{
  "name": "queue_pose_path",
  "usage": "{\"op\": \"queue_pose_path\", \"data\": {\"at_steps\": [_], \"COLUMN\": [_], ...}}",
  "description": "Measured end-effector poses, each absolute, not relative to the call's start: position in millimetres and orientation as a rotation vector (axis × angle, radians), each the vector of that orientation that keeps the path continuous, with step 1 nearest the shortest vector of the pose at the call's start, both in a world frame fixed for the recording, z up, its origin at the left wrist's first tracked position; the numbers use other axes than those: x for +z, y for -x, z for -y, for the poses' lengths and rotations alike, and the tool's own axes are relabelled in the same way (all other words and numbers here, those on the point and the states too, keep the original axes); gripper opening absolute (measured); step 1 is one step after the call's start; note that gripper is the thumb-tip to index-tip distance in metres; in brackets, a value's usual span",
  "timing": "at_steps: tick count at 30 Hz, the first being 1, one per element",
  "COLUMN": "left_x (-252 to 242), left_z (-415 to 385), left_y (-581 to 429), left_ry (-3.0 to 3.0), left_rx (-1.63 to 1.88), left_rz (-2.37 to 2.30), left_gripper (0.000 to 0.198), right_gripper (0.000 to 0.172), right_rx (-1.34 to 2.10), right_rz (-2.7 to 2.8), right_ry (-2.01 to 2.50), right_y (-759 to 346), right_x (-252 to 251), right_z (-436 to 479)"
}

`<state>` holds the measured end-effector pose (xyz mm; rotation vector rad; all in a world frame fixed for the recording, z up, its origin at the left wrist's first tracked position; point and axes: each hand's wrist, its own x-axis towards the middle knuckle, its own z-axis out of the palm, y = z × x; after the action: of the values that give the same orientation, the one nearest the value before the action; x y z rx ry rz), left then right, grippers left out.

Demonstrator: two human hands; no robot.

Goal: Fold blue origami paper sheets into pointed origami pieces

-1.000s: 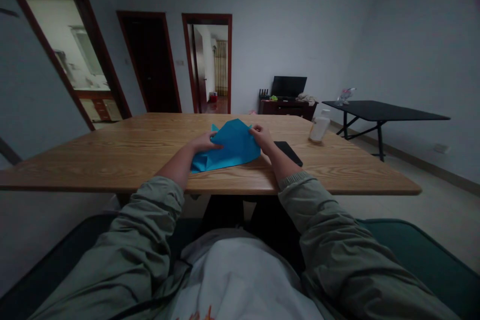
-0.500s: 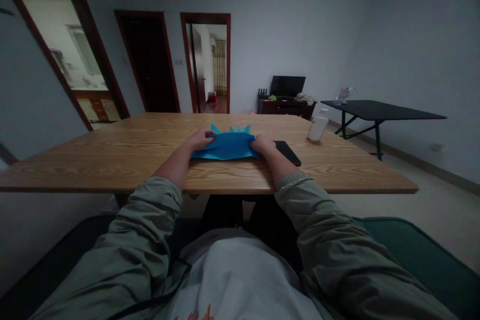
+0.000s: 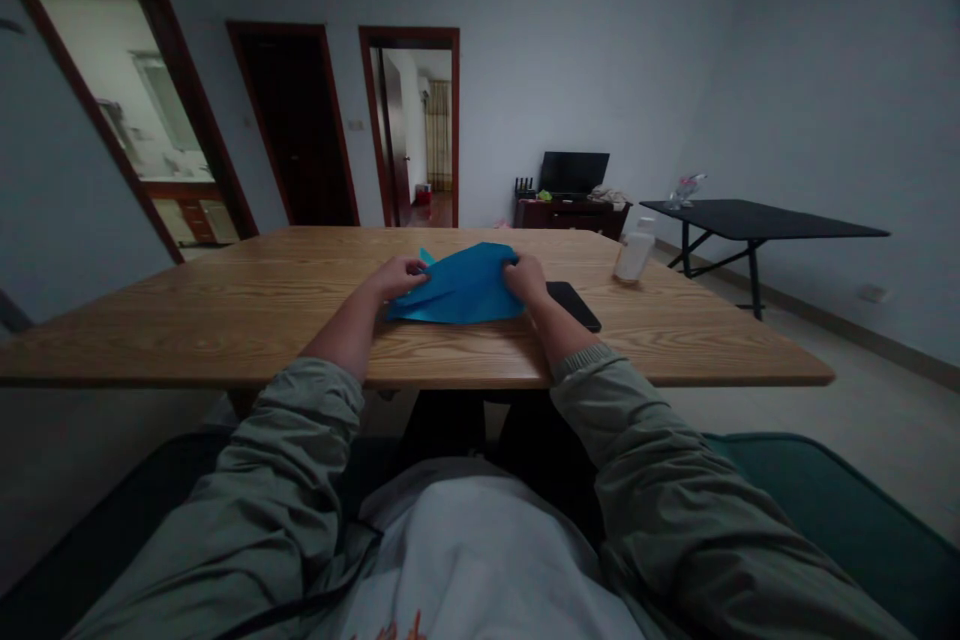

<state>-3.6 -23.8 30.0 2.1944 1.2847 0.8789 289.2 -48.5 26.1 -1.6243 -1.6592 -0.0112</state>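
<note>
At the centre of the frame, a folded sheet of bright blue paper [image 3: 461, 285] lies on the light oak-grained wooden counter [image 3: 225, 330], toward its nearer edge. The person's left hand [image 3: 401, 278] grips the sheet's left side, its fingers [image 3: 418, 270] clamped together on the paper, while the right hand [image 3: 526, 278] holds the upper right part, its fingers [image 3: 514, 263] likewise pinched onto the fold. Held from both sides, the paper seems kept taut and pinned against the wood so that its layers do not slip. Just right of the right hand lies a black smartphone [image 3: 574, 306], and further right a translucent white plastic bottle [image 3: 636, 255] stands upright, both apparently set clear of the hands. No brand or writing can be read on either. Beyond them, at the right of the frame, stands a black-topped table [image 3: 757, 218].
</note>
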Motion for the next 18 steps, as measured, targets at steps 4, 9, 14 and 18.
{"op": "queue_pose_path", "data": {"at_steps": [4, 9, 14, 18], "left_x": [29, 32, 38, 39], "left_z": [22, 28, 36, 37], "left_y": [7, 5, 3, 6], "left_ry": [-2.254, -2.224, -2.156, -2.122], "left_rx": [0.831, 0.808, 0.754, 0.613], "left_rz": [-1.364, -1.287, -1.235, -1.223], "left_gripper": [0.05, 0.05, 0.037, 0.027], "right_gripper": [0.035, 0.038, 0.044, 0.046], "right_rx": [0.103, 0.242, 0.298, 0.281], "right_rz": [1.589, 1.548, 1.532, 1.537], "right_ry": [1.709, 1.787, 1.82, 1.851], "right_y": [-294, -299, -305, -305], "right_x": [25, 23, 22, 20], "right_z": [43, 38, 34, 36]}}
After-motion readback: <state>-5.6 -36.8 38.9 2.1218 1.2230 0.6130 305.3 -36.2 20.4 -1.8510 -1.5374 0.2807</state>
